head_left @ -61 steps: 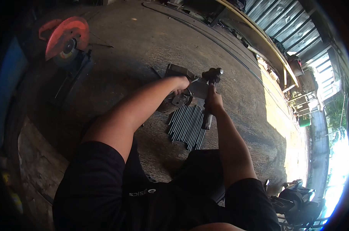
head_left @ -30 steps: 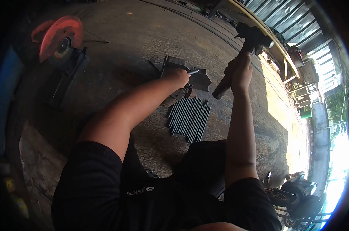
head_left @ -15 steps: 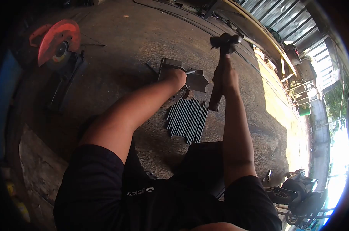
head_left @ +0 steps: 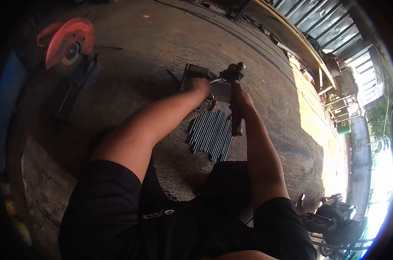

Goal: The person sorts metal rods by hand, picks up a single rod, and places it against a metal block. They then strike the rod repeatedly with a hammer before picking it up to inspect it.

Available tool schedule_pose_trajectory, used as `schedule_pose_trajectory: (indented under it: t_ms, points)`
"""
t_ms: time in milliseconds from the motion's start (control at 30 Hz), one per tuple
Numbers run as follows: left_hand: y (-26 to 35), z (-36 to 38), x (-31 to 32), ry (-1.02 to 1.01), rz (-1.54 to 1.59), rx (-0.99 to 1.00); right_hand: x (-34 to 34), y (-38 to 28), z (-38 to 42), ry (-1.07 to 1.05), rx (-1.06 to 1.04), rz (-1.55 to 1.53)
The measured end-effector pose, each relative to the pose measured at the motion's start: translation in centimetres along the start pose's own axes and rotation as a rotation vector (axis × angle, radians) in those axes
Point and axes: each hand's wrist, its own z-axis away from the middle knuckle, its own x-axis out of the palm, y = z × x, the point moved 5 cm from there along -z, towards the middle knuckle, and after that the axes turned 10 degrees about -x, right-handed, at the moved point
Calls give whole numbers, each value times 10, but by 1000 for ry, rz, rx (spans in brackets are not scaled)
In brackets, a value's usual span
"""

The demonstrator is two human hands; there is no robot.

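Note:
My right hand [head_left: 241,96] is closed round the wooden handle of a hammer [head_left: 233,71], whose dark head meets the end of a metal rod [head_left: 216,80] in this view. That rod sticks out of my left hand [head_left: 199,87], which is wrapped around it over a metal block [head_left: 198,69] shaped like an anvil. Part of the block is hidden behind my hands. Just nearer to me, a row of similar metal rods [head_left: 211,135] lies side by side on the floor.
A cut-off saw with a red guard [head_left: 71,43] stands at the left. Long thin bars [head_left: 248,41] stretch over the floor towards the upper right. At the lower right is a parked motorbike [head_left: 335,221]. Sunlight falls on the floor [head_left: 311,117] along the right.
My right hand has swung the hammer down and to the left, from raised beside the block to the rod's end. My left hand stays on the rod at the block.

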Motion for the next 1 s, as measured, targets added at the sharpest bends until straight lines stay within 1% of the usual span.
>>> schedule_pose_trajectory:
  t_ms: [33,100,133,167,200,233,267,333,400,433,467,500,533,567,600,667,733,767,867,967,1000]
  points:
    - [-2,-3,5,-2,-6,7,-6,-15,5,7,-39,9]
    - [-2,-6,11,145,7,81,-23,-54,19,66,-221,-85]
    - [-2,-10,13,141,17,73,-35,-78,27,130,-314,-164]
    - [-1,-12,15,163,-15,74,-42,-109,49,171,-356,-302]
    - [-1,-13,17,185,-51,77,-52,-132,60,227,-476,-375]
    - [-1,-13,18,183,-52,72,-62,-146,65,240,-592,-411]
    - [-1,-14,18,188,-53,64,-69,-151,63,298,-620,-471]
    - [-3,-12,16,189,-54,55,-62,-149,64,348,-676,-498]
    - [-2,-7,11,180,-52,101,-40,-93,30,348,-555,-226]
    - [-2,-7,11,177,-53,106,-18,-60,20,210,-368,117]
    - [-1,-8,12,125,-52,93,-3,-25,14,74,-171,450]
    - [4,-10,6,86,-57,85,0,11,3,60,-60,292]
    - [8,-15,-5,123,-76,94,9,22,-12,40,21,119]
    - [3,-16,-8,137,-83,45,10,3,-20,37,-15,96]
    - [-2,-9,4,110,-88,0,6,1,-14,16,-27,26]
    - [-3,-7,14,65,-76,12,-4,-5,12,15,-8,-52]
    - [-4,-5,11,159,-19,42,-18,-50,35,72,-107,-61]
    - [-4,-6,13,177,-8,94,-27,-70,40,110,-203,-144]
    - [-2,-11,17,164,-62,77,-51,-127,64,218,-461,-423]
    - [-2,-19,25,143,-67,47,-65,-156,77,356,-672,-540]
    - [-3,-19,27,133,-71,49,-62,-148,69,359,-662,-541]
